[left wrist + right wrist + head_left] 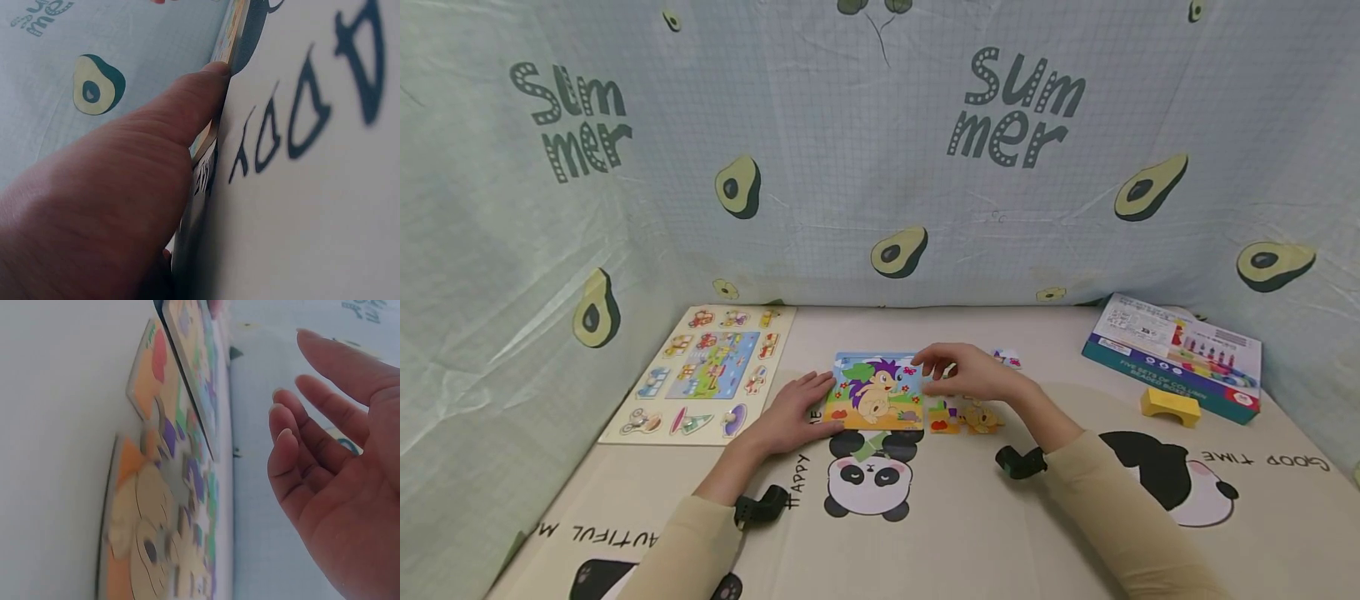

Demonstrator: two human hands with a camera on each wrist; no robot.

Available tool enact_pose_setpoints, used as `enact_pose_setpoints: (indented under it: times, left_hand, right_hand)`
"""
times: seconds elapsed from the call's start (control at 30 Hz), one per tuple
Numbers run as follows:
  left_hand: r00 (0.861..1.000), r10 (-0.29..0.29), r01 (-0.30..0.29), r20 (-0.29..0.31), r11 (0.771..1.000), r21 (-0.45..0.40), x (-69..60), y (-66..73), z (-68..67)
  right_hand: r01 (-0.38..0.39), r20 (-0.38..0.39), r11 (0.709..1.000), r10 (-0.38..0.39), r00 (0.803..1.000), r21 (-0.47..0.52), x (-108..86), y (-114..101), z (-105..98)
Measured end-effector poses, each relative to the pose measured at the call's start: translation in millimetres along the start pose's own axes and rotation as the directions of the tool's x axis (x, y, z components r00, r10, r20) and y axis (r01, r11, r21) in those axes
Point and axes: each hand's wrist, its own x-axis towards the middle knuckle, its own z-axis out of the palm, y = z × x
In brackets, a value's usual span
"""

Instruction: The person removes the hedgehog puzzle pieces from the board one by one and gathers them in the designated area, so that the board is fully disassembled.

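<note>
A hedgehog picture puzzle board (876, 392) lies flat in the middle of the table. My left hand (793, 417) rests at its left side, fingers extended. In the left wrist view the thumb (209, 78) touches the board's edge. Over the board's right edge hovers my right hand (966, 372), its fingers loosely bent. The right wrist view shows nothing held in these fingers (287, 456). Beneath that hand lie several loose jigsaw pieces (147, 506), some with an orange and tan print, partly hidden in the head view. Another small piece (1007, 358) lies beyond the right wrist.
A pale wooden board with vehicle and toy pictures (655, 425) lies at the left. At the back right is a boxed set (1172, 354), with a yellow arch block (1171, 407) before it. A patterned cloth (820, 125) hangs behind the table.
</note>
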Motion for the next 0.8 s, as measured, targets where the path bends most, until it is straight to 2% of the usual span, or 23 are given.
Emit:
enact_pose_setpoints:
  times: [0.27, 0.8]
  left_hand:
    - [1.000, 0.005, -0.005, -0.010, 1.000, -0.002, -1.0, -1.0, 0.1]
    - [1.000, -0.001, 0.001, -0.004, 1.000, 0.004, 0.3, -1.9, 0.5]
  right_hand:
    - [-0.034, 0.064, 0.999, 0.031, 0.997, 0.037, 17.9, 1, 15]
    - [-0.125, 0.133, 0.992, 0.128, 0.983, -0.027, 30.2, 4, 28]
